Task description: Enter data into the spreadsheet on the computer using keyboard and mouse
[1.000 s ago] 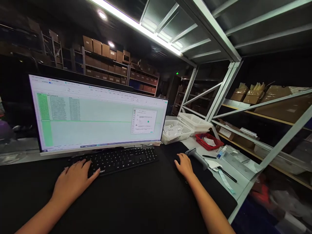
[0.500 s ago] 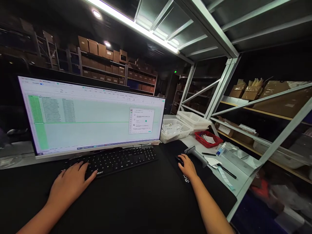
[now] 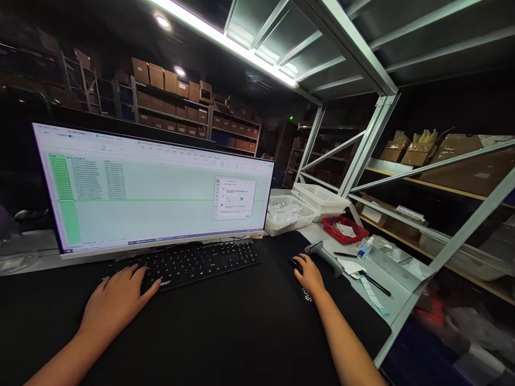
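My left hand [image 3: 115, 296] rests with spread fingers on the left end of a black keyboard [image 3: 201, 266], its thumb along the front edge. To the right, my right hand [image 3: 309, 274] is curled over a black computer mouse [image 3: 296, 263], mostly hidden under the fingers. Both lie on a large black desk mat [image 3: 225, 327]. Behind the keyboard stands a wide monitor [image 3: 161, 209] with a spreadsheet, its left columns filled, and a small pop-up window at the right of the screen. A grey handheld barcode scanner [image 3: 326, 257] lies just beyond my right hand.
White mesh baskets [image 3: 292, 220] and a red basket [image 3: 345, 229] stand right of the monitor. Pens [image 3: 376, 282], papers and a small bottle [image 3: 365, 247] lie near the desk's right edge. A metal rack post [image 3: 366, 145] rises there; shelves of cardboard boxes [image 3: 171, 83] stand behind.
The view has shifted very slightly. Both hands keep their places on the keyboard and the mouse, and the screen looks the same.
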The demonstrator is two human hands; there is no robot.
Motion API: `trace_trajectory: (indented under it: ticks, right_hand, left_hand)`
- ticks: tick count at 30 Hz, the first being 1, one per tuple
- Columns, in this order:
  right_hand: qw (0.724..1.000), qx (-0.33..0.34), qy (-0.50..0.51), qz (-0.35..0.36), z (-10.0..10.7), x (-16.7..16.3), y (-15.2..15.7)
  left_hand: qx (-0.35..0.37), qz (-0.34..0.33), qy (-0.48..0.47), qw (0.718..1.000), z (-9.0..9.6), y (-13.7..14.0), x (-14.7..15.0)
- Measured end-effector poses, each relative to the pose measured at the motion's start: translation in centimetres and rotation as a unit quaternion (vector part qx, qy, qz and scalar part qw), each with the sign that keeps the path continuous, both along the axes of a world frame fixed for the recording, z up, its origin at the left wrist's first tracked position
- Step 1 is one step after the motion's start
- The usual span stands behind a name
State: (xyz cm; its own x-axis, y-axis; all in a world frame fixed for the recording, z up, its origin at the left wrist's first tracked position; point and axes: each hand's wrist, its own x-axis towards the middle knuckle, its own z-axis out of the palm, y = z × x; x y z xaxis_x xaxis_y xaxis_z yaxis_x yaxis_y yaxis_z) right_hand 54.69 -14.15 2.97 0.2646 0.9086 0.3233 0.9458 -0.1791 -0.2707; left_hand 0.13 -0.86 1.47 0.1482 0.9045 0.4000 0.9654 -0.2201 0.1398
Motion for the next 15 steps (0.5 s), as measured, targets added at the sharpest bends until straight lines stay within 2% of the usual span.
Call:
trace_trajectory:
  ticks: [15]
  right_hand:
    - [0.999,0.030,0.015,0.001,-1.2,1.0,0.3]
  left_hand:
    - [0.021,0.003,0.005,1.000,0.8,-0.7,0.7]
